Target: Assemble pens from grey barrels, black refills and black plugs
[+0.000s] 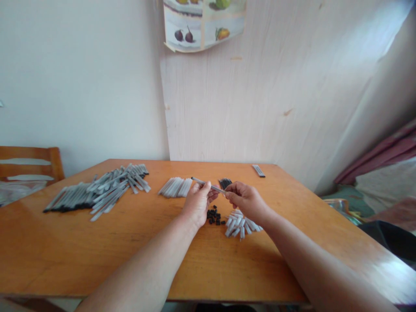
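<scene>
Both my hands hold one thin grey pen a little above the wooden table. My left hand is closed around its middle, with the far end sticking out to the upper left. My right hand pinches the near end. Below my hands lie a cluster of small black caps and a heap of short grey tubes. Just behind my hands sit a row of pale grey barrels and a small dark bundle.
A big pile of grey pens covers the table's left part. A few dark sticks lie by the far right edge. A wooden chair stands at the left, a wall panel behind, bedding and a dark bin at the right.
</scene>
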A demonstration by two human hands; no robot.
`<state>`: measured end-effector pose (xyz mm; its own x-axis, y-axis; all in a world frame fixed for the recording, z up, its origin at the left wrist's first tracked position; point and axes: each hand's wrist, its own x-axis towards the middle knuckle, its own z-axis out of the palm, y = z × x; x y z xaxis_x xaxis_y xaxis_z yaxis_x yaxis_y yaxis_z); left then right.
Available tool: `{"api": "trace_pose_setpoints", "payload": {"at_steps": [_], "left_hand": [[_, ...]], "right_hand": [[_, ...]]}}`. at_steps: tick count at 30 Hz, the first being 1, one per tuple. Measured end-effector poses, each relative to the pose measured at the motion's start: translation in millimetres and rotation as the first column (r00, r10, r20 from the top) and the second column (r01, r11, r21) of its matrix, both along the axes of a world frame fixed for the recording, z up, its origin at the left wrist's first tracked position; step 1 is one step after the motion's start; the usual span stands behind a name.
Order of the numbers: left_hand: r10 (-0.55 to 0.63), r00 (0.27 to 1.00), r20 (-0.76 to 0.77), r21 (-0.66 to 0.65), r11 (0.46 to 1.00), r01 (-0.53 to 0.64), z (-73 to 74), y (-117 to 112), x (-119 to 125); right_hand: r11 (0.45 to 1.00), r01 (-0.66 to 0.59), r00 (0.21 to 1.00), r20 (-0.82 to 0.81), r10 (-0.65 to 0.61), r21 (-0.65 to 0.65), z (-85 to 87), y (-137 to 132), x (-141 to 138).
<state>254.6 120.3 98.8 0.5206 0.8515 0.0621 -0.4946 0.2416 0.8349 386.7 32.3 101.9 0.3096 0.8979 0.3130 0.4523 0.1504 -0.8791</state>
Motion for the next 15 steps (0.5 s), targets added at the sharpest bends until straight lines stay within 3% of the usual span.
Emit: {"api": "trace_pose_setpoints", "payload": {"at_steps": [15], "left_hand": [[0.015, 1.0, 0.018, -0.023, 1.0, -0.015, -1.2, -3.5, 1.7]], "right_hand": [[1.0, 0.001, 1.0, 0.027, -0.001, 0.017, 1.3, -0.9, -1.1]]}}
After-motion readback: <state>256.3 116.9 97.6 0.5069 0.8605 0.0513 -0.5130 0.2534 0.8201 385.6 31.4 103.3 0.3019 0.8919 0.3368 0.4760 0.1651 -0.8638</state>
